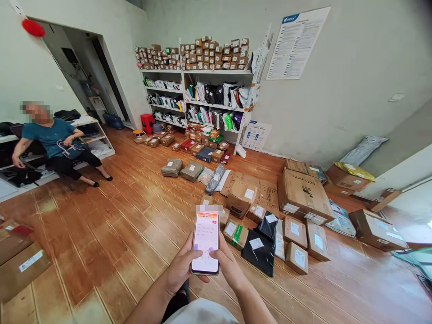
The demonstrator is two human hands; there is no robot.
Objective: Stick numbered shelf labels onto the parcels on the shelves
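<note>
A smartphone (205, 234) with a lit screen is held upright in front of me, low in the middle of the view. My left hand (184, 261) wraps its left edge, with the thumb over the lower part of the screen. On the opposite edge, my right hand (227, 261) grips the same phone, its thumb also over the lower screen. What looks like an on-screen keyboard shows under the thumbs. The fingers behind the phone are mostly hidden. Just beyond it on the floor lie a black plastic parcel (258, 252) and a small box with green tape (235, 234).
Shelves (216, 72) against the far wall hold many boxes and bagged parcels. A large carton (303, 193) stands on the right among other parcels. On the left, a seated person (54, 139) holds a bag. More boxes (23, 265) lie at the lower left on the wooden floor (128, 216).
</note>
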